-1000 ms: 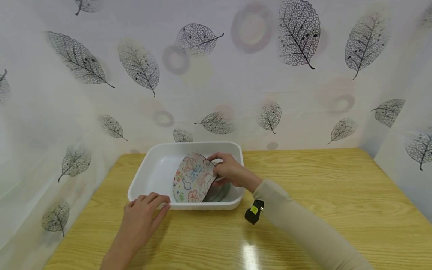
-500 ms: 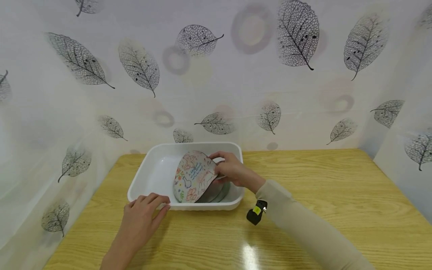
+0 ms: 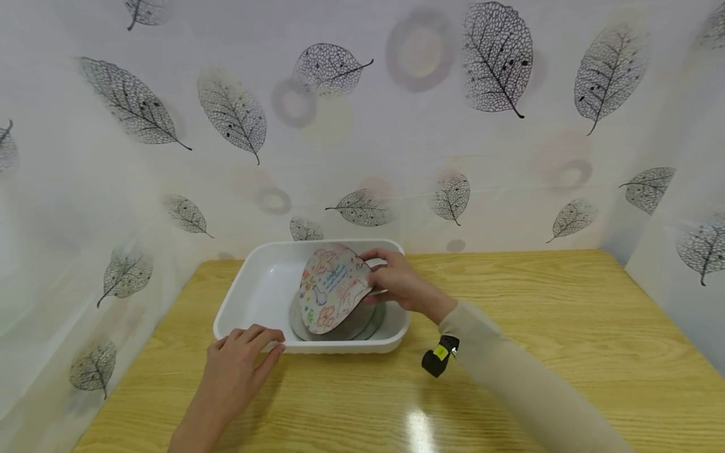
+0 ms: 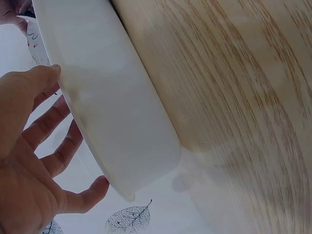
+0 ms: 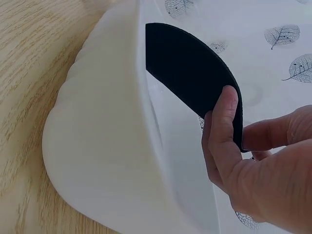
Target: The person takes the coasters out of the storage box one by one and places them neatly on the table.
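My right hand (image 3: 399, 283) pinches the edge of a round mat (image 3: 325, 292) with a flower print, lifted and tilted inside a white plastic basin (image 3: 255, 302). In the right wrist view its black underside (image 5: 190, 68) shows, bent slightly, with the thumb on one face and fingers on the other. Beneath it lie grey round discs (image 3: 370, 324), partly hidden, on the basin's floor. My left hand (image 3: 240, 358) holds the near left rim. The left wrist view shows its thumb and fingertips on that rim (image 4: 80, 114).
A wooden table (image 3: 521, 302) carries the basin near its back edge. Behind and at the sides hangs a leaf-patterned curtain (image 3: 362, 145). A small black wrist camera (image 3: 440, 357) hangs below the right cuff.
My right hand has moved slightly right, raising and tilting the printed mat. More of the grey discs under it shows. The left hand has stayed on the basin's rim.
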{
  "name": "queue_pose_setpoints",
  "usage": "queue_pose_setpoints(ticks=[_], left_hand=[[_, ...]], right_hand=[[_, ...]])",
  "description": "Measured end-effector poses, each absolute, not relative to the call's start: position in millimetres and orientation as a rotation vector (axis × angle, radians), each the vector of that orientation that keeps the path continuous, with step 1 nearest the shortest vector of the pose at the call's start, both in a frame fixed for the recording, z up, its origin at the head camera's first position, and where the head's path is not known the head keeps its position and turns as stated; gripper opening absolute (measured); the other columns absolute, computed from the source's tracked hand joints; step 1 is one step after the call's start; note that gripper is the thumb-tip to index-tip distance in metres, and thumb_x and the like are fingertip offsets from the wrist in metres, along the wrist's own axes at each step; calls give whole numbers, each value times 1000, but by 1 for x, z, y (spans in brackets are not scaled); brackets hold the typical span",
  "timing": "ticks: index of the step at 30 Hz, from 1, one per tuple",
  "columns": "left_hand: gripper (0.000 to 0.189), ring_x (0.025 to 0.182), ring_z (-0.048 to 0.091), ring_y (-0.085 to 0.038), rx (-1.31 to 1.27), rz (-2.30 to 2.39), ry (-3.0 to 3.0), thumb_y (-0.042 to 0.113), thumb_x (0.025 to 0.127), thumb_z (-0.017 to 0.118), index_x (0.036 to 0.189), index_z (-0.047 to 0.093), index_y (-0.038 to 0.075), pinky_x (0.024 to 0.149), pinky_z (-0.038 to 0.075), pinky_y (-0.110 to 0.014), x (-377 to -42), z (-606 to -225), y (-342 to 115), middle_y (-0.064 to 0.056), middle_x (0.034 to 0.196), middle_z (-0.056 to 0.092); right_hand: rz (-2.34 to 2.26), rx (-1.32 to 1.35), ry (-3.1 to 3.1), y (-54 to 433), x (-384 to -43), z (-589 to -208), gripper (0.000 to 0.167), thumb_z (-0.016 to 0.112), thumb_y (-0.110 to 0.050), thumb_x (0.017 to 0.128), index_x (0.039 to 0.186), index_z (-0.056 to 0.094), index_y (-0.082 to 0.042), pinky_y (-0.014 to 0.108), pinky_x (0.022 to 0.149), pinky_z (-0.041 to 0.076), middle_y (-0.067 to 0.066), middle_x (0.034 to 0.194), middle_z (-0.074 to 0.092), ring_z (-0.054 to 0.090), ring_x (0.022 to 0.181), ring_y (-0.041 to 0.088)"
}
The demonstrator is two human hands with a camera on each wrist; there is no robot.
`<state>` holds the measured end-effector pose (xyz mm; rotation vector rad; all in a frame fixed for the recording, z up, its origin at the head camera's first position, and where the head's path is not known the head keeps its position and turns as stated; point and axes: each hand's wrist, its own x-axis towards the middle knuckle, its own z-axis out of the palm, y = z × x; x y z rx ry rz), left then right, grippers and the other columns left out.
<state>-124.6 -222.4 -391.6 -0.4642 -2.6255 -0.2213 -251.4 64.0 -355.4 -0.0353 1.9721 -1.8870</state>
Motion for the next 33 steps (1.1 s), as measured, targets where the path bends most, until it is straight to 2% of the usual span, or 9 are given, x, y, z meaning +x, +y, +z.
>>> queue_pose_setpoints(ticks=[10, 23, 33], left_hand=[[15, 85, 67, -23, -480, -243, -2602, 25, 85, 83, 97, 73, 27, 66, 54, -53, -125, -393, -223, 11, 96, 74], [16, 83, 67, -21, -506, -227, -2566, 25, 84, 84, 96, 73, 28, 64, 54, -50, -126, -395, -225, 12, 96, 73], [17, 83, 67, -20, -513, -234, -2537, 25, 83, 84, 96, 73, 27, 63, 53, -50, -126, -397, -227, 13, 95, 73]], right_hand=[[-1917, -20, 1972, 75, -250, -348, 58, 52, 11, 89, 142, 51, -11, 31, 65, 63, 15, 110, 61, 68, 78, 21], [-1934, -43, 1980, 91, -244, -344, 58, 52, 8, 92, 147, 47, -11, 34, 73, 64, 13, 107, 62, 69, 84, 20], [-1976, -46, 1968, 103, -241, -344, 58, 51, 8, 95, 150, 43, -10, 32, 72, 62, 15, 115, 62, 68, 84, 19]])
